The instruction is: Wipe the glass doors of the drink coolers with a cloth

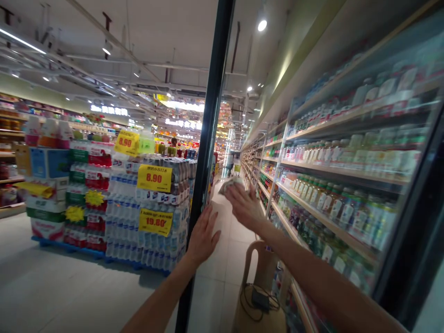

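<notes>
A glass cooler door [229, 259] with a black frame stands swung open in front of me. My left hand [203, 236] rests flat on the door near its black edge, fingers stretched out. Seen through the glass, my right hand [244, 203] presses a crumpled grey cloth [229, 185] against the pane; the fingers are blurred by motion. Both forearms reach in from the bottom of the view.
Cooler shelves [333, 226] full of bottled drinks run along the right. A tan plastic stool [262, 296] with a black cable on its seat stands below. A stacked display of bottled water [149, 212] with yellow price signs stands at left on the tiled aisle.
</notes>
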### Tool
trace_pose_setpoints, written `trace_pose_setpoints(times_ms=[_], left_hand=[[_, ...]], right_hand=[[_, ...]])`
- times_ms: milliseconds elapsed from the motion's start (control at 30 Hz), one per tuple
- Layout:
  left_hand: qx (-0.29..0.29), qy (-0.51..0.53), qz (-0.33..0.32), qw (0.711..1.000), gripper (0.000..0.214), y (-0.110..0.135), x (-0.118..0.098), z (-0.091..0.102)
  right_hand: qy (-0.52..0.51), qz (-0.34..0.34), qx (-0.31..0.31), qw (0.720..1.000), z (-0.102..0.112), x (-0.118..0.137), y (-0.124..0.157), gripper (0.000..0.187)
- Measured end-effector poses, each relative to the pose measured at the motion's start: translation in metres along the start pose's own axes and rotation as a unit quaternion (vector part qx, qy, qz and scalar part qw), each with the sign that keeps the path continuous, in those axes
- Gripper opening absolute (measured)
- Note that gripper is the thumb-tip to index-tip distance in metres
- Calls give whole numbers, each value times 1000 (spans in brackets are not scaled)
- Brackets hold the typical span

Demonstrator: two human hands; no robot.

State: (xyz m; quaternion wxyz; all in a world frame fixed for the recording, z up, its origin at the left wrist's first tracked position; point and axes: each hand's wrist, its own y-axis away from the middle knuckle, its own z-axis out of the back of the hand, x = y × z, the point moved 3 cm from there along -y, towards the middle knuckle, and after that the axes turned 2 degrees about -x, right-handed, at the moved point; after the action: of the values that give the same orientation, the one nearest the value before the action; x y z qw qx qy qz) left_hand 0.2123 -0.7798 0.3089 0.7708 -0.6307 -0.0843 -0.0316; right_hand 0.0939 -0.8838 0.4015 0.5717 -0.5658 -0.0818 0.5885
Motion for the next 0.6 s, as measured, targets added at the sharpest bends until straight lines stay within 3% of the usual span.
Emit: trace_pose_setpoints(times_ms=[100, 267, 333, 467, 533, 600], left_hand=[[-9, -17, 45, 999, 65, -7, -7, -6], [-16, -38, 19, 999, 64, -5, -5, -12], [-17, -46, 14, 999, 63, 0, -3, -11], [-39, -47, 30, 998, 64, -6, -11, -7], [-60, -38, 48, 996, 64, -25, -19, -6], [-85, -29, 56, 994, 64, -51, -27, -7]], right_hand=[[46, -61, -36, 996, 15, -18, -17, 49], [16, 132, -5, 991, 11, 4, -4, 48], [29, 88, -23, 995, 18, -13, -13, 49], [101, -125, -101, 982, 48, -66, -42, 52], [117, -137, -105, 978, 55, -68, -44, 51], [110, -70, -82, 988, 52, -52, -36, 50]])
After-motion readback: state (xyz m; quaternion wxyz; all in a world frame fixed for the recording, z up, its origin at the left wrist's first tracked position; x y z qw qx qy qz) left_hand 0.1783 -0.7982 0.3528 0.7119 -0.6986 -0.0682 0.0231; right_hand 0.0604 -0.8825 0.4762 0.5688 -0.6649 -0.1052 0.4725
